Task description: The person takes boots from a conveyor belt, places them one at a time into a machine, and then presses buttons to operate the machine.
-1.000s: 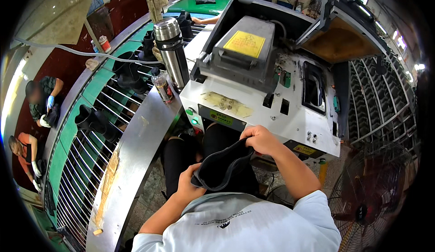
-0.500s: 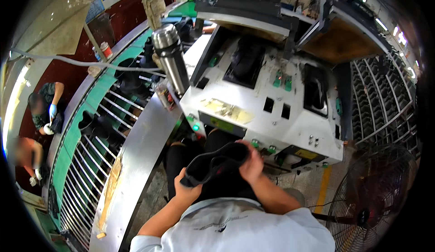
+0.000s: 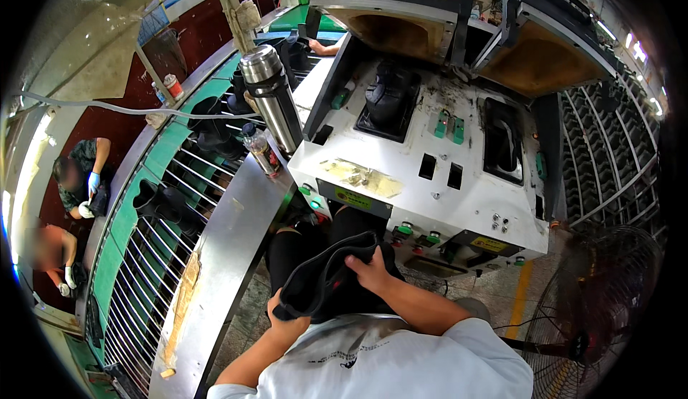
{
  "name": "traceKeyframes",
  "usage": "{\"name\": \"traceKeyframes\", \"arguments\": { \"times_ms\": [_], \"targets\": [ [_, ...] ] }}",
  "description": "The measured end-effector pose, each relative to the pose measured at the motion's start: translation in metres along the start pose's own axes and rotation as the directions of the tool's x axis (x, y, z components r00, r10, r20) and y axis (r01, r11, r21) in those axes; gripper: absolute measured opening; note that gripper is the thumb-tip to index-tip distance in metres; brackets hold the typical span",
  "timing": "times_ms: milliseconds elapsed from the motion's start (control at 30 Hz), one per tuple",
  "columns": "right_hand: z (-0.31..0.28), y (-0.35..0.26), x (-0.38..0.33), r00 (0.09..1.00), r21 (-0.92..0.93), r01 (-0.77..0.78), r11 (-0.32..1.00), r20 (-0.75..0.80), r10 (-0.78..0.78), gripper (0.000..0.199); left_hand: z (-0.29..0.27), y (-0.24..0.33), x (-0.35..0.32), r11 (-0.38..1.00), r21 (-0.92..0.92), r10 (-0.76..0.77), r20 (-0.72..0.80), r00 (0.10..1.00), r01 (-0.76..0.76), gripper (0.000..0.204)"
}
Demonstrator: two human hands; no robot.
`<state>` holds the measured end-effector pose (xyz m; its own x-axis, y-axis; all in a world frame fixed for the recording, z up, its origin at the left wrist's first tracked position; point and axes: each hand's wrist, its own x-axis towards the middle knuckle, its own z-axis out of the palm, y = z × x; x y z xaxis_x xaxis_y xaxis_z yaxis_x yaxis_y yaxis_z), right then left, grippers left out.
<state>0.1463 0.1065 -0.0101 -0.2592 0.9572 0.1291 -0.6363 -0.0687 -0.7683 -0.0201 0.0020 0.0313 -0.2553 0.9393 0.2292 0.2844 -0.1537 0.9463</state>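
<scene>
In my lap I hold a black boot (image 3: pixel 326 270), its wide top opening turned up towards me. The fingers of my left hand (image 3: pixel 285 316) are closed on the near left end of its rim. With my right hand (image 3: pixel 370 270) I grip the right side of the shaft, thumb on the upper edge. The foot of the boot is hidden. In front of me stands a white machine (image 3: pixel 408 169) with both lids raised. A black boot-shaped piece (image 3: pixel 387 101) sits upright in its left bay, and a dark recess (image 3: pixel 504 141) shows in the right one.
A roller conveyor (image 3: pixel 147 277) carrying black boots (image 3: pixel 166 207) runs along my left, behind a metal ledge (image 3: pixel 208 284). On the ledge stand a steel flask (image 3: pixel 272 98) and a bottle (image 3: pixel 260 152). A caged fan (image 3: pixel 580 320) is at right. Two people work beyond the conveyor.
My right hand has moved left from the boot's far right end to the side of its shaft. The boot's opening has swung and spread wider, and my left hand has dropped slightly.
</scene>
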Motion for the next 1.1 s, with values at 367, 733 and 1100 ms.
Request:
{"name": "traceKeyframes", "arguments": {
  "times_ms": [367,733,1100],
  "targets": [
    [0.073,0.005,0.045,0.917,0.053,-0.207,0.977,0.359,0.175,0.019,-0.061,0.001,-0.014,0.961,0.223,0.154,0.073,0.985,-0.166,0.070],
    [0.110,0.023,0.108,0.967,0.035,0.256,0.966,-0.026,-0.255,0.048,-0.091,0.067,0.086,0.944,0.301,0.280,-0.525,0.804,-0.132,0.024],
    [0.070,0.038,0.076,0.981,0.708,-0.168,0.685,0.189,0.046,0.092,-0.019,0.170,0.153,0.822,-0.414,0.034,-0.648,0.761,-0.390,0.050]
  ]
}}
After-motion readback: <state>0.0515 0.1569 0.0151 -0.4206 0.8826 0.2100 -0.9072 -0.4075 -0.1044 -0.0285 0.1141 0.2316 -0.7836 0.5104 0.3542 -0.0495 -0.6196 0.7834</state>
